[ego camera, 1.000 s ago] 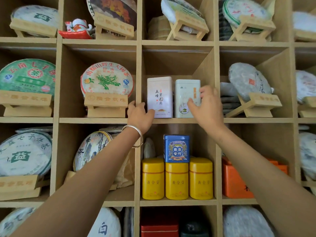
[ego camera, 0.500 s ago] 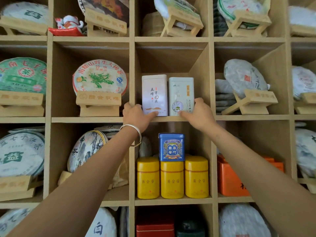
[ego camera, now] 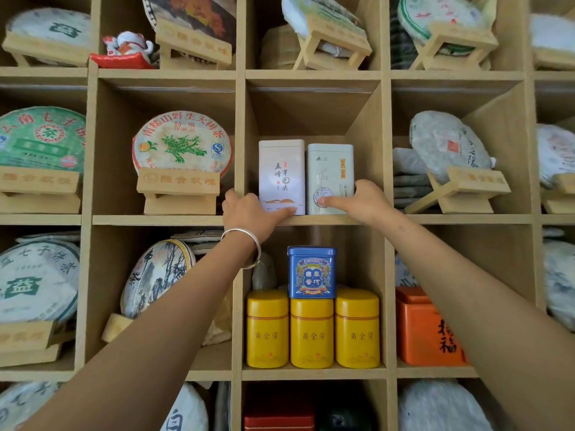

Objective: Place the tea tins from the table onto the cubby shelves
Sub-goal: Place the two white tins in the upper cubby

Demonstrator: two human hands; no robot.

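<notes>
White tin (ego camera: 281,175) and pale-green tin (ego camera: 330,177) stand upright, side by side, in the middle cubby (ego camera: 311,219). Placement step, final nudge. Left hand (ego camera: 249,213) has its thumb on the white tin's base; right hand (ego camera: 362,200) touches the green tin's lower front, fingers loosely curled, probably gripping nothing. Next: let go, fetch more tins. White tin reads 五峰芽毛尖; yellow tins (ego camera: 312,329) below read 黄金芽.

two tins, white (ego camera: 281,175) and green (ego camera: 330,177), stand upright at the cubby's front edge (ego camera: 314,219), left hand (ego camera: 249,211) and right hand (ego camera: 362,202) touching their bases.
</notes>
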